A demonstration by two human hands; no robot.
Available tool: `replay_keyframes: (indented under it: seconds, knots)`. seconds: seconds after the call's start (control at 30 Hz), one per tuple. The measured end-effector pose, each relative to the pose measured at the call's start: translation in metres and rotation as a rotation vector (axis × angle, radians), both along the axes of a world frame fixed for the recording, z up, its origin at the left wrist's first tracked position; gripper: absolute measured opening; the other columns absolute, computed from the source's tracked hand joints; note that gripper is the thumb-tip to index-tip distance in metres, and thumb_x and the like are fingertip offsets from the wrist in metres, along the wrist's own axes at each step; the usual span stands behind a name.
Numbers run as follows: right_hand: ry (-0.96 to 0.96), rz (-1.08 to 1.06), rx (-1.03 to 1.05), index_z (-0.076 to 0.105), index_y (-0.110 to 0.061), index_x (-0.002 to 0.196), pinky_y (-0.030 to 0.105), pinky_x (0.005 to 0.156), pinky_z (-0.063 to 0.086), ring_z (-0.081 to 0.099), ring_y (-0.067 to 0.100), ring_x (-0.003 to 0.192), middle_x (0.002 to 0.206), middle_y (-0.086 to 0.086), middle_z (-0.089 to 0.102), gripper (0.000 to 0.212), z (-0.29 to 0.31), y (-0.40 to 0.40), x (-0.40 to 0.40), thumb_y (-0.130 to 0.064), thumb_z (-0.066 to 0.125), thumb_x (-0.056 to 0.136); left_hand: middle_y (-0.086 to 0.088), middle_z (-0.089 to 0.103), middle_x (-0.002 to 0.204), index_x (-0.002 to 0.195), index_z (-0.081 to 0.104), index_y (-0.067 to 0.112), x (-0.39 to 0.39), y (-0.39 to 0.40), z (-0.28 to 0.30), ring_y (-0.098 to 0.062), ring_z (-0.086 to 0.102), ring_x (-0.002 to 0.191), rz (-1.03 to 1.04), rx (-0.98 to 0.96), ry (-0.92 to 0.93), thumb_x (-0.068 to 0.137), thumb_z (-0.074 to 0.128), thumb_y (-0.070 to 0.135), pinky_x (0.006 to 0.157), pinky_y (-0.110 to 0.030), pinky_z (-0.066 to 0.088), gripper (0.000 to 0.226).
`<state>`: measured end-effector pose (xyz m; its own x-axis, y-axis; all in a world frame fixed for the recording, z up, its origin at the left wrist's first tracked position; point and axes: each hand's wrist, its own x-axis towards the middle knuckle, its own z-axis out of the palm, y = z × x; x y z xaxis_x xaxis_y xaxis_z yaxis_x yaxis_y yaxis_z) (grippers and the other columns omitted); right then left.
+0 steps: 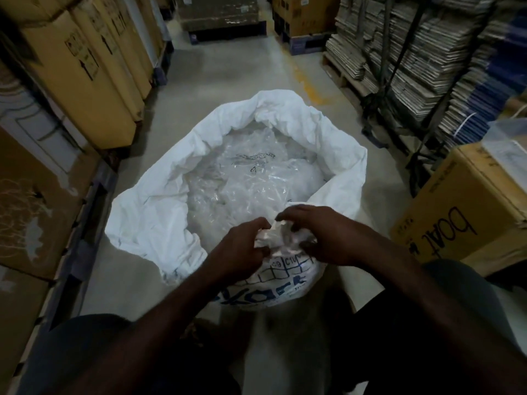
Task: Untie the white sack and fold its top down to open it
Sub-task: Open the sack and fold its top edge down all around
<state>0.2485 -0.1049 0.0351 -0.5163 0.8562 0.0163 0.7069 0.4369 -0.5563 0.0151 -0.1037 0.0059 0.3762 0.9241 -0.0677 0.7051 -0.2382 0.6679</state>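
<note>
Left fingers (261, 223): curled and closed on the bunched near edge of the white sack.
Right fingers (288, 215): bent over the same bunch from the other side, closed on it.
Left hand (242, 246): just beside the right hand (328, 238), with the crumpled white fold (281, 236) between the 2 hands.
White sack (159, 212): it stands on the floor (228, 78), direct in front of the person; its mouth is wide open and the rim is turned outward at the far side and at the left side.
Print (285, 269): blue grid and blue letters on the near wall of the sack, under the 2 hands.
Inside the sack: clear plastic bags (245, 181), crumpled, they fill it almost to the rim.
Left of the sack: tall brown cartons (94, 81) in a row.
Right of the sack: 1 brown box (462, 215) with dark letters, near to it.
Behind and right of the sack: stacks of flat cardboard (422, 67) with dark straps around them.
</note>
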Motion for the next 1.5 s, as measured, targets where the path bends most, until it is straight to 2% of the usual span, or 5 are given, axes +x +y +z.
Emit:
replay_keyframes:
  seconds: [0.2, 0.67, 0.93, 1.23, 1.5]
  knots:
    - [-0.507, -0.099, 0.270, 0.033, -0.051, 0.158, 0.042, 0.098, 0.043, 0.041, 0.021, 0.132, 0.171, -0.012, 0.026, 0.105, 0.002, 0.003, 0.021, -0.035, 0.093, 0.073, 0.007, 0.060, 0.104, 0.124, 0.058, 0.029, 0.021, -0.028, -0.023, -0.016, 0.060, 0.090, -0.007, 0.424, 0.206, 0.087, 0.072, 0.016, 0.069, -0.034, 0.053, 0.041]
    - [-0.211, -0.241, 0.352, 0.049, -0.032, 0.108, 0.036, 0.056, 0.044, 0.059, 0.021, 0.076, 0.089, -0.006, 0.050, 0.024, -0.013, 0.003, 0.007, -0.026, 0.059, 0.087, 0.008, 0.065, 0.094, 0.104, 0.057, 0.028, 0.060, 0.006, -0.003, -0.019, 0.066, 0.084, 0.086, 0.311, 0.022, 0.088, 0.069, 0.027, 0.072, -0.041, 0.056, 0.021]
    - [0.154, -0.720, 0.007, 0.046, -0.028, 0.144, 0.038, 0.101, 0.052, 0.043, 0.028, 0.137, 0.151, 0.004, 0.026, 0.093, -0.004, 0.000, 0.035, -0.040, 0.089, 0.062, -0.003, 0.061, 0.099, 0.119, 0.058, 0.017, 0.096, -0.019, -0.044, -0.026, 0.063, 0.084, 0.119, 0.662, 0.312, 0.076, 0.046, 0.008, 0.048, -0.035, 0.046, 0.046]
    - [0.870, -1.028, -0.416, 0.030, -0.027, 0.152, 0.046, 0.093, 0.061, 0.062, 0.023, 0.115, 0.136, 0.001, 0.051, 0.107, -0.003, 0.021, 0.028, -0.024, 0.096, 0.067, -0.009, 0.064, 0.101, 0.110, 0.065, 0.012, 0.109, -0.038, -0.060, -0.031, 0.064, 0.090, 0.060, 0.681, 0.283, 0.086, 0.044, 0.013, 0.055, -0.040, 0.055, 0.032]
    - [0.867, -1.257, -0.373, 0.066, 0.001, 0.090, 0.026, 0.057, 0.038, 0.059, 0.025, 0.073, 0.078, 0.005, 0.062, 0.021, -0.006, 0.032, 0.038, 0.003, 0.052, 0.075, 0.004, 0.057, 0.115, 0.110, 0.063, 0.015, 0.091, -0.038, -0.026, -0.014, 0.061, 0.102, -0.224, 0.249, -0.259, 0.098, 0.065, 0.030, 0.085, -0.031, 0.054, 0.019]
